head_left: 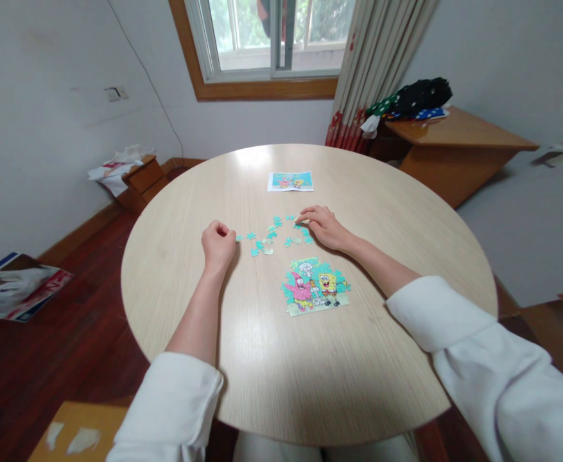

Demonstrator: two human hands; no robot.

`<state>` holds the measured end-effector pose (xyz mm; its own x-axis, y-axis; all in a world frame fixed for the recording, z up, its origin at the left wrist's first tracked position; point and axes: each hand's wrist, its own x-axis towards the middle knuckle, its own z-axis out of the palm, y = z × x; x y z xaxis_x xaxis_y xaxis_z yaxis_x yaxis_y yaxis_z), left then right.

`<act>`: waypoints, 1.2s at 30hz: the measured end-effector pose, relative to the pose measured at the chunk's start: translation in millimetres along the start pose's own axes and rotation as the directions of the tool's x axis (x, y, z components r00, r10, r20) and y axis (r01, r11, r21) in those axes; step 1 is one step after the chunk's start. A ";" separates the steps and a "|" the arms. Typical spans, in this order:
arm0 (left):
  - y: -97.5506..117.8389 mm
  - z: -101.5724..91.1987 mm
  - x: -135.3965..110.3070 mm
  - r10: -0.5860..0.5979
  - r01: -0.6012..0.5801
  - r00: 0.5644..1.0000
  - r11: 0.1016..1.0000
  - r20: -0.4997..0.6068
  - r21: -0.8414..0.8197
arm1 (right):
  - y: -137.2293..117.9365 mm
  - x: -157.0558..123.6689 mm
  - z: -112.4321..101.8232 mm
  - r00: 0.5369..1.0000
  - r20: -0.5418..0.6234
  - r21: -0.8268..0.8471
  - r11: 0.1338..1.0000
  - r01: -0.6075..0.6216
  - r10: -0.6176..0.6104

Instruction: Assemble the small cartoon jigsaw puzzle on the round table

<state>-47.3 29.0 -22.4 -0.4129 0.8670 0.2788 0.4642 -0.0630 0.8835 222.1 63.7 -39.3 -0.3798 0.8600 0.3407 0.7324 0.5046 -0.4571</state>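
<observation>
My left hand [218, 245] rests on the table with its fingers curled in; whatever may be inside is hidden. A small turquoise puzzle piece [239, 238] lies right beside it. With fingers stretched out, my right hand [325, 226] reaches over loose turquoise jigsaw pieces [305, 232], its fingertips touching or just above them. More loose pieces [260, 246] are scattered between the two hands. Nearer to me lies a partly joined jigsaw puzzle [316, 287] with pink, yellow and pale cartoon figures and an uneven upper edge.
A printed reference picture [291, 181] lies at the far side of the round wooden table [185, 192]. Beyond it are a window [271, 38] and a curtain [377, 51]. Clothes [416, 99] lie on a brown cabinet [464, 131] at the right.
</observation>
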 end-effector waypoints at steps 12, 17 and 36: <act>-8.1 1.8 1.7 0.007 -0.007 1.000 0.999 0.004 -0.040 | -0.4 -0.3 -0.4 1.000 0.001 0.015 1.000 -0.003 0.003; -6.5 1.8 1.2 -0.005 0.006 1.000 0.999 0.003 -0.038 | 1.4 0.1 0.0 1.000 0.010 0.003 1.000 0.003 -0.003; -5.8 1.8 1.6 0.002 -0.002 1.000 0.998 -0.009 -0.057 | 7.3 2.2 4.1 1.000 -0.012 -0.014 1.000 0.016 -0.016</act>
<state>-49.3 31.7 -27.8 -0.4194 0.8623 0.2839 0.4195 -0.0932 0.9029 224.3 69.6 -45.2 -0.3852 0.8506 0.3578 0.7341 0.5174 -0.4397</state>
